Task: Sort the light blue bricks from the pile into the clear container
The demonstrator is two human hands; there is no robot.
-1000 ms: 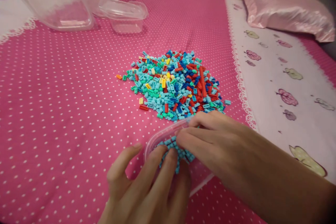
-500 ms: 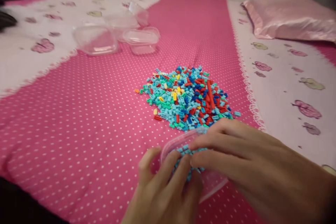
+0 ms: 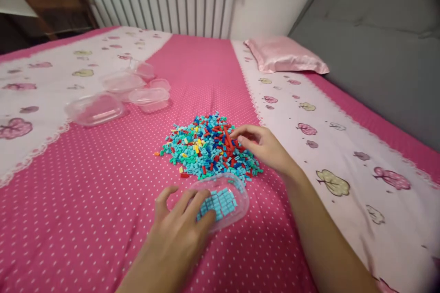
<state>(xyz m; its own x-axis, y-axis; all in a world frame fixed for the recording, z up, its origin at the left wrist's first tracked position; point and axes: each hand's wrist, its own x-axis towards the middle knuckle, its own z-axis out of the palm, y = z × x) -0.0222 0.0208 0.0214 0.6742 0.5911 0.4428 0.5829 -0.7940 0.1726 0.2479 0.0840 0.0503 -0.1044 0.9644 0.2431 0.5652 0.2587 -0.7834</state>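
A clear plastic container sits on the pink dotted bedspread in front of me. Light-blue toy bricks lie in it in tidy rows. My left hand rests over its left side, fingers apart, fingertips on or just above the bricks; these fingers hide part of the rows. Just beyond the container spreads a pile of small toy bricks in light blue, green, dark blue, red and yellow. My right hand reaches to the pile's right side, thumb and fingers slightly apart beside a long red piece.
Several clear plastic containers stand farther back on the left. A pink satin pillow lies at the back right, against a grey padded headboard. A white radiator runs along the far wall.
My right hand has left the container and moved forward to the brick pile, uncovering the rows of light-blue bricks. My left hand stays at the container. The view has tilted up and turned right.
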